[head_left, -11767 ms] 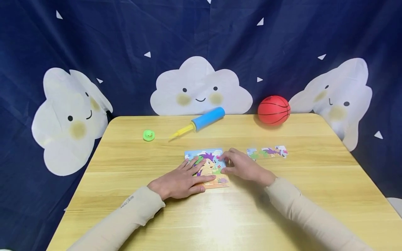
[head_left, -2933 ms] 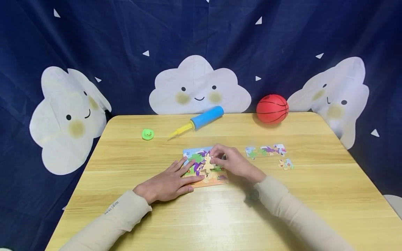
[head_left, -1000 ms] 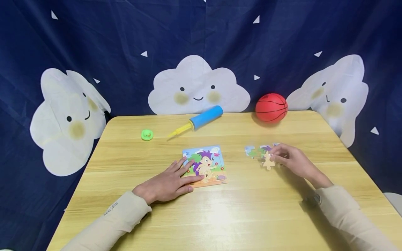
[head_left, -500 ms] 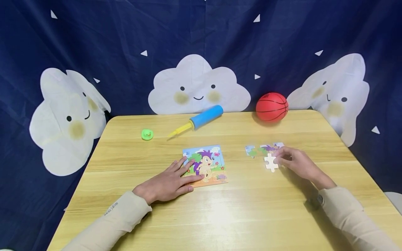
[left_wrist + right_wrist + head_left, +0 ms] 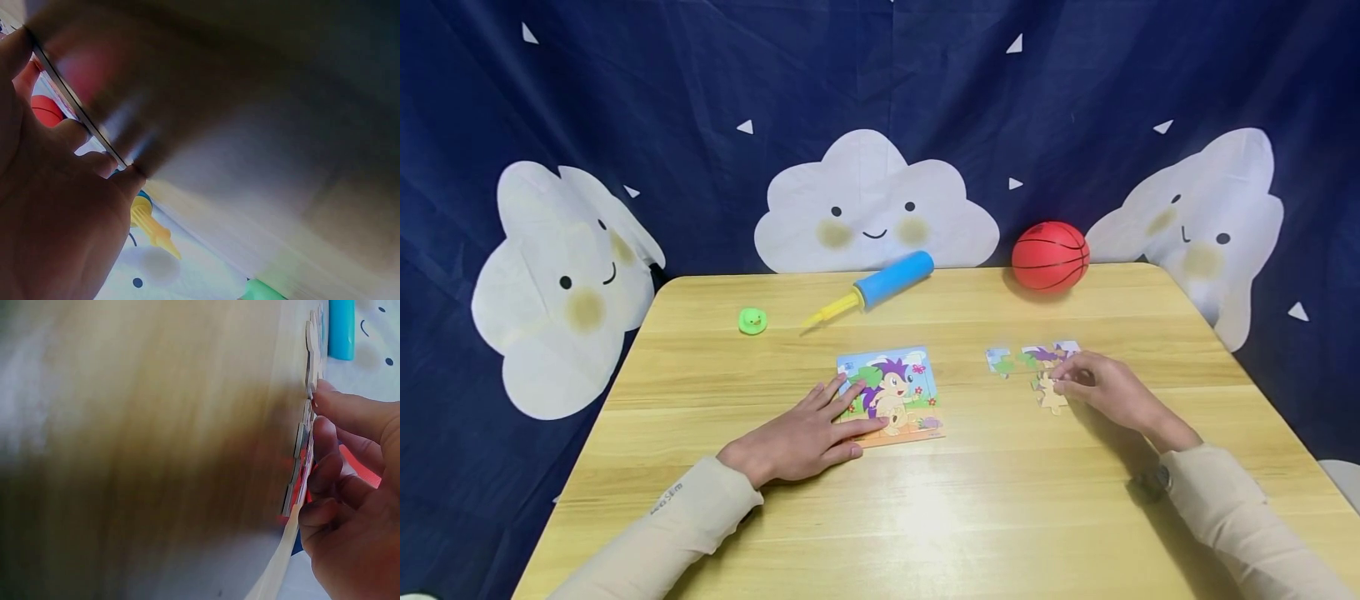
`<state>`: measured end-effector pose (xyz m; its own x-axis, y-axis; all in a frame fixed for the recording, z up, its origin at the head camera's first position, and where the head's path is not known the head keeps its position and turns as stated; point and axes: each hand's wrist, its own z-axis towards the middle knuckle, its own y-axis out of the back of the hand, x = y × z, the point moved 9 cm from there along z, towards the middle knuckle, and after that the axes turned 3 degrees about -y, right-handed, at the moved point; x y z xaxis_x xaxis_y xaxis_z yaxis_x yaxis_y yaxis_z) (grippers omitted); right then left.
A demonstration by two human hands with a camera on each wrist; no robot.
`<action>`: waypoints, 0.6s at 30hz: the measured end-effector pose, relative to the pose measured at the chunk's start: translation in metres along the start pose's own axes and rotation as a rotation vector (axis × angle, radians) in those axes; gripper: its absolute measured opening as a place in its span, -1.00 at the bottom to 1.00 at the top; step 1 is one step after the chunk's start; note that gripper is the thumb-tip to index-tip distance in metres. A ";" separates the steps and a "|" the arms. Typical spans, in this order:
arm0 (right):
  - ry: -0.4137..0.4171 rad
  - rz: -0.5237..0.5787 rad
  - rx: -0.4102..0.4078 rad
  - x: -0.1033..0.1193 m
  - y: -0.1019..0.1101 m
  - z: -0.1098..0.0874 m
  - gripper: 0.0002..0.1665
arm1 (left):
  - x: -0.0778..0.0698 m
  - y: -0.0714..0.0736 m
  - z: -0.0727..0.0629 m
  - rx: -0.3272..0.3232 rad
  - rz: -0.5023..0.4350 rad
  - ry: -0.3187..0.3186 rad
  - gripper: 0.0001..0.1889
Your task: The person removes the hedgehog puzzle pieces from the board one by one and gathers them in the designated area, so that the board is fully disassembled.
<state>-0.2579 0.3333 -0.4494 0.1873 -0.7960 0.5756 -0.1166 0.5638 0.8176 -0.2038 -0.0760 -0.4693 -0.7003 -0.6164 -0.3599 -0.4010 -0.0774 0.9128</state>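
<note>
In the head view my left hand lies with spread fingers on the left part of a puzzle board that shows a purple-haired hedgehog, covering its lower left corner. To the right of the board my right hand pinches a cream jigsaw piece between thumb and index finger, close over the table. Just behind it lie more loose jigsaw pieces: a blue and green one and a purple group. In the right wrist view the fingertips are at the edge of a thin piece.
A blue pump with a yellow nozzle lies at the back of the wooden table. A small green duck sits to its left, a red ball to its right. A cloud-print curtain hangs behind the table.
My right hand has carried the cream jigsaw piece from over the board rightwards to the loose pieces. The piece has tilted slightly in its fingers since. My left hand has stayed on the board.
</note>
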 end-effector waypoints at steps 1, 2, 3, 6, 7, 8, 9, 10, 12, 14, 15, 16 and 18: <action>0.006 -0.002 -0.002 0.001 0.000 0.000 -0.90 | 0.000 0.000 0.000 0.000 -0.001 0.000 -0.46; 0.010 -0.005 -0.005 0.001 0.000 0.000 -0.90 | 0.000 0.000 0.000 -0.001 -0.002 0.001 -0.46; 0.013 -0.004 -0.007 0.002 0.000 0.000 -0.89 | 0.000 0.000 0.000 0.000 -0.002 0.001 -0.46; 0.019 -0.008 -0.014 0.002 -0.001 0.001 -0.89 | 0.000 0.000 -0.001 0.001 0.001 0.002 -0.46; 0.019 -0.009 -0.012 0.002 -0.001 0.001 -0.89 | 0.000 0.000 -0.001 0.001 0.003 0.003 -0.46; 0.018 -0.012 -0.012 0.002 -0.001 0.001 -0.89 | 0.000 0.000 -0.001 0.001 0.005 0.002 -0.46; 0.015 -0.013 -0.011 0.001 -0.001 0.001 -0.89 | 0.000 0.000 -0.001 0.001 0.007 0.002 -0.46; 0.006 -0.013 -0.007 0.000 -0.001 0.001 -0.89 | 0.000 0.000 -0.001 0.001 0.009 0.001 -0.46; -0.014 -0.007 0.008 -0.001 -0.001 0.001 -0.87 | -0.001 0.000 -0.001 0.001 0.015 -0.002 -0.46; -0.029 -0.012 0.012 -0.001 0.000 0.001 -0.87 | -0.001 0.000 0.000 0.001 0.021 -0.006 -0.46; -0.036 -0.013 0.012 0.000 0.001 0.002 -0.87 | -0.001 0.001 0.000 0.000 0.024 -0.007 -0.46; -0.038 -0.015 0.007 0.002 0.001 0.002 -0.86 | -0.001 0.001 0.000 -0.001 0.026 -0.007 -0.46; -0.032 -0.013 -0.006 0.008 0.003 0.004 -0.86 | -0.001 0.001 0.000 -0.001 0.029 -0.008 -0.46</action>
<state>-0.2607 0.3272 -0.4422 0.1576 -0.8096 0.5654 -0.1081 0.5549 0.8248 -0.2030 -0.0754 -0.4682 -0.7161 -0.6124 -0.3350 -0.3802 -0.0602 0.9229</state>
